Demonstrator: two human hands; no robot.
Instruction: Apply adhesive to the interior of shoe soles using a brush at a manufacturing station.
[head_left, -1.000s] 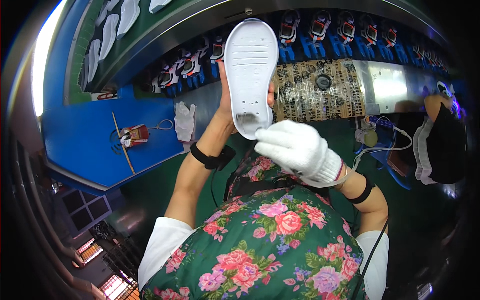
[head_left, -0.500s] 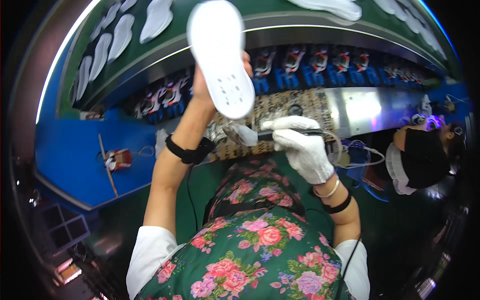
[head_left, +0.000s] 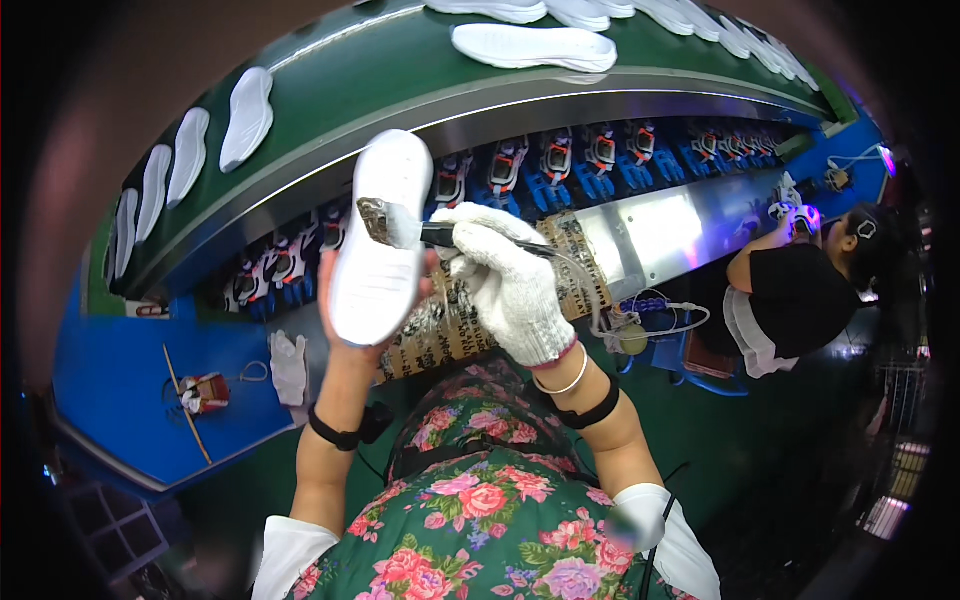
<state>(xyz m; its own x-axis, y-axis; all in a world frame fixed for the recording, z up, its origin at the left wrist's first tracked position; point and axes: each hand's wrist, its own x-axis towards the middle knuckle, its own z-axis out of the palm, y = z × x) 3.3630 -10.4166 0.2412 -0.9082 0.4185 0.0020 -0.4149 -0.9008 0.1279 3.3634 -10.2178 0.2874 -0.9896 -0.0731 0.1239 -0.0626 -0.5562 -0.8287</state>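
Observation:
My left hand (head_left: pixel 352 358) grips a white shoe sole (head_left: pixel 380 275) from below, its fingers wrapped round the side edges. The sole is raised above the bench with its hollow face toward me. My right hand (head_left: pixel 515 295), in a white knitted glove, is closed on the black handle of a flat brush (head_left: pixel 408 229). The brush's dark, stained bristles lie over the middle of the sole and appear to touch it. A pale tube (head_left: pixel 585 290) runs from the handle toward the right.
Several white soles (head_left: pixel 535 47) lie on a green conveyor belt (head_left: pixel 330 85) ahead. Below it is a row of shoe uppers (head_left: pixel 555 160) on blue holders. A taped cardboard strip (head_left: pixel 440 345) covers the bench under my hands. At the right a co-worker (head_left: pixel 800 290) handles a shoe.
My left hand has brought the sole down and to the left. My right hand has moved up and left, carrying the brush from beside the sole onto its face. My view has also shifted.

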